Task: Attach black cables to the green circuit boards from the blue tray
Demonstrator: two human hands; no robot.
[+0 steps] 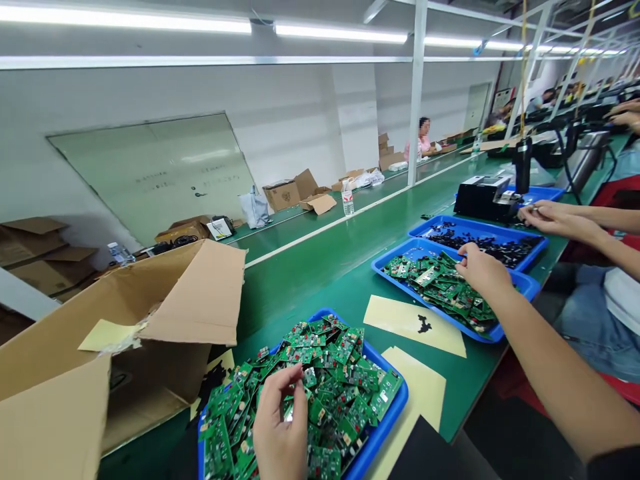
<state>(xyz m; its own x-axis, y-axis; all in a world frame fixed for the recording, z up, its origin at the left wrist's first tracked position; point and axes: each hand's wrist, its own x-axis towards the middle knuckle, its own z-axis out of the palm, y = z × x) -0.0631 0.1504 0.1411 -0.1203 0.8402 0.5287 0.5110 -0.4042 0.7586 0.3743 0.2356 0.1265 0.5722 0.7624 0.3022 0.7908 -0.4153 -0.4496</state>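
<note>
My left hand [281, 421] is over a blue tray [389, 417] heaped with small green circuit boards [345, 380]. Its thumb and fingers are curled together, and whatever may be between them cannot be made out. My right hand [484, 272] reaches to a second blue tray [383, 267], which holds more green circuit boards [440, 283]. Thumb and forefinger there are pinched at the edge of the pile; the fingertips hide what they grip, if anything. Between the trays, a small black part [424, 324] lies on a pale yellow sheet [390, 317].
At the left stands an open cardboard box [200, 293]. Beyond the second tray, another blue tray [425, 227] holds small black parts. A co-worker's hands [560, 220] are near a black device [483, 197]. A water bottle [347, 199] stands across the green bench [325, 257].
</note>
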